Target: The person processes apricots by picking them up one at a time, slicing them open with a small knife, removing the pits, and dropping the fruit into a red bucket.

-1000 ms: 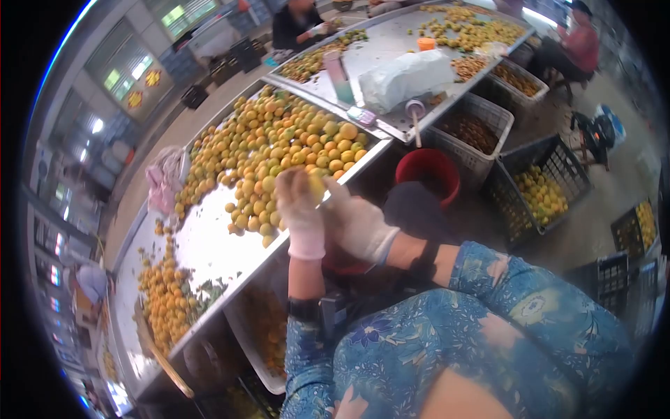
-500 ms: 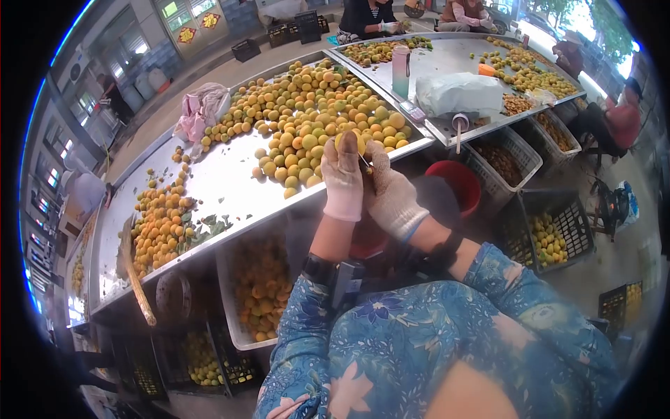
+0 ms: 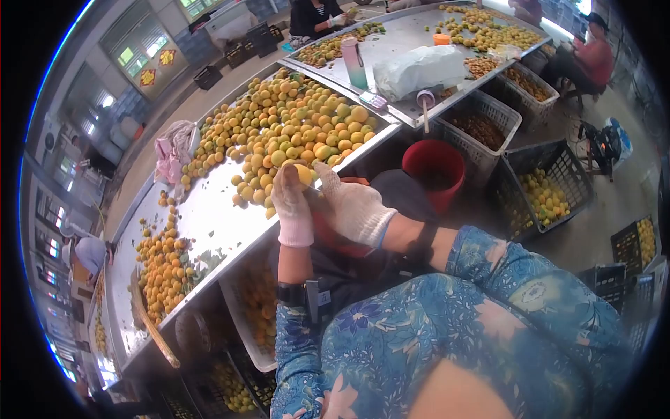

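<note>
My left hand, in a pale, stained glove, holds up a yellow apricot between thumb and fingers. Close against it is my right hand, in a white knitted glove, its fingers curled round a thin blade-like tool, mostly hidden. Both hands hover at the near edge of the metal table. Just beyond them lies a large heap of apricots. Below the right hand a red basin shows in part, largely covered by the arm.
A red bucket stands to the right. Crates of fruit are on the floor. On the table are a pink cloth, a wooden stick, a bottle and a white bag. Other people sit around the far table.
The view has swung to the right, so the tables appear further left. Both hands appear lower and further left, still together at the apricot. The right hand is turned more sideways.
</note>
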Available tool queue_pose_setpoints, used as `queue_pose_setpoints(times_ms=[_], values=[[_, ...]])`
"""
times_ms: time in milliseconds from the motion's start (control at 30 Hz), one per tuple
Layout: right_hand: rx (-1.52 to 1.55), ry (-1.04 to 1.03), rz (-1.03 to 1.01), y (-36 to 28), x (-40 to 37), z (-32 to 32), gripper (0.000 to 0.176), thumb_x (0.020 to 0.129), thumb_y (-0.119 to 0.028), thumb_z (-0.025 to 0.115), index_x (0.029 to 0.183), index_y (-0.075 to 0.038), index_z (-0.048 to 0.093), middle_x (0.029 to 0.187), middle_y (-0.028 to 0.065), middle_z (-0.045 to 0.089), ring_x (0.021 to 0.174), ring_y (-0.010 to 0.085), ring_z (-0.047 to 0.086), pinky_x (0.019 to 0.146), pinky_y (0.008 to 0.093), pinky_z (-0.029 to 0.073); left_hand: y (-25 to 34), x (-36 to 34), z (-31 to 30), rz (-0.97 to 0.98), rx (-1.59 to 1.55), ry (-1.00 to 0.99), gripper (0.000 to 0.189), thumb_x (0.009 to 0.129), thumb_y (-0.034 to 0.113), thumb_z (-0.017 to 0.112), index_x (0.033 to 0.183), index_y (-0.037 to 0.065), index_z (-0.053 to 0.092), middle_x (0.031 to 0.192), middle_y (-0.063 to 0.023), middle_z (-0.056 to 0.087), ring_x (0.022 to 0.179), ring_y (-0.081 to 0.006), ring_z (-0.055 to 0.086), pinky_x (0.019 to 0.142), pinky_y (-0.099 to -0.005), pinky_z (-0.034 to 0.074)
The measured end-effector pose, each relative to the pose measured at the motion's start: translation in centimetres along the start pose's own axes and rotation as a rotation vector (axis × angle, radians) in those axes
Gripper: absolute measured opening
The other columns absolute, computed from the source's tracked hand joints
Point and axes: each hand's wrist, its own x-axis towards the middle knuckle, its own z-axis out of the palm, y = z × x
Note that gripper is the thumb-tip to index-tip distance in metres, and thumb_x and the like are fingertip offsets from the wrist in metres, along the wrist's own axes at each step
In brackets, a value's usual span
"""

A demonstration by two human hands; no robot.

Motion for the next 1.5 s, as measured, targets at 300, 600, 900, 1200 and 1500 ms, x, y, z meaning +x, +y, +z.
queue_pose_setpoints(times_ms=[300,600,900,1200,1500], values=[[-0.044,0.094,0.097,1.4,0.8,-3.1,0.032,0.087,-0.020,0.052,0.114,-0.004,0.049,0.081,0.0171,0.068,0.083,0.0346,0.068,0.068,0.0449,0.052,5.2,0.9,0.8,-0.157,0.147,-0.477,0.037,0.089,0.030,0.069,0.097,-0.005,0.063,0.074,-0.0061,0.063,0.069,-0.0085,0.057,0.063,-0.0241,0.047],[0.170,0.306,-0.078,2.8,1.8,-1.5,0.022,0.084,-0.020,0.058,0.101,-0.007,0.059,0.089,0.0170,0.067,0.087,0.0342,0.066,0.073,0.0424,0.053,7.1,0.5,2.0,0.190,0.223,-0.473,0.051,0.094,0.046,0.057,0.105,-0.003,0.060,0.087,-0.0046,0.062,0.076,-0.0145,0.060,0.070,-0.0253,0.048],[0.058,0.121,0.017,1.7,1.3,-3.1,0.021,0.086,-0.021,0.056,0.100,-0.006,0.060,0.094,0.0169,0.067,0.091,0.0341,0.066,0.077,0.0426,0.053,2.6,0.8,1.2,-0.236,0.018,-0.225,0.065,0.097,0.058,0.039,0.106,-0.003,0.060,0.092,-0.0044,0.059,0.086,-0.0155,0.055,0.077,-0.0284,0.045],[-0.116,0.145,0.000,3.1,1.8,-2.5,0.022,0.085,-0.014,0.056,0.105,-0.006,0.061,0.093,0.0133,0.068,0.090,0.0303,0.068,0.075,0.0387,0.055,4.5,1.3,1.5,-0.049,0.279,-0.527,0.050,0.083,0.046,0.071,0.091,-0.003,0.062,0.074,-0.0116,0.064,0.069,-0.0185,0.062,0.067,-0.0298,0.049],[0.067,0.001,-0.025,3.3,1.3,-3.4,0.020,0.082,-0.019,0.056,0.093,-0.005,0.066,0.093,0.0171,0.067,0.093,0.0328,0.065,0.080,0.0400,0.052,3.8,-0.3,1.6,0.200,0.293,-0.548,0.043,0.087,0.039,0.068,0.089,-0.003,0.060,0.067,-0.0079,0.063,0.063,-0.0151,0.061,0.063,-0.0270,0.049]])
